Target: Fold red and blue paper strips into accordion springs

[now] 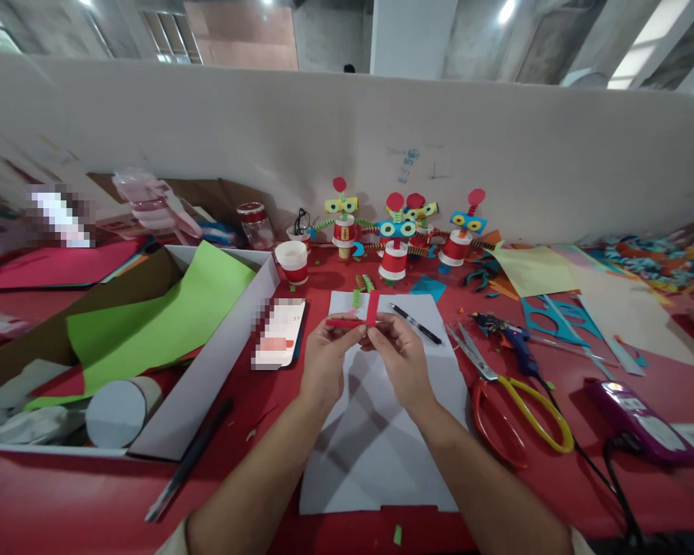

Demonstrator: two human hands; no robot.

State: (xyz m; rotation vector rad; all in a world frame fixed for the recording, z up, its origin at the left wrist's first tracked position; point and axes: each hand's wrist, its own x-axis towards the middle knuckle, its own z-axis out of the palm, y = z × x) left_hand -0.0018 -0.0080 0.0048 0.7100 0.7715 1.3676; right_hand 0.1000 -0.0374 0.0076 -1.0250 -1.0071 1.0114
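Two narrow red paper strips [373,306] meet at about a right angle between my hands, one upright and one running left. My left hand [328,362] pinches the sideways strip. With thumb and fingers closed, my right hand [402,361] grips the corner where the strips meet; whether they are joined there is hidden by my fingertips. Beneath both hands lies a white sheet of card [375,439]. Just beyond the strips is a folded green paper spring [357,298]. A black pen [415,324] rests on the card to the right of my right hand.
Several paper-cup figures [393,262] stand at the back by a white partition [237,139]. On the right lie scissors [491,378], a glue gun [512,343] with its cord and a purple device [641,420]. A phone [281,333] and a box of paper [220,347] are leftward.
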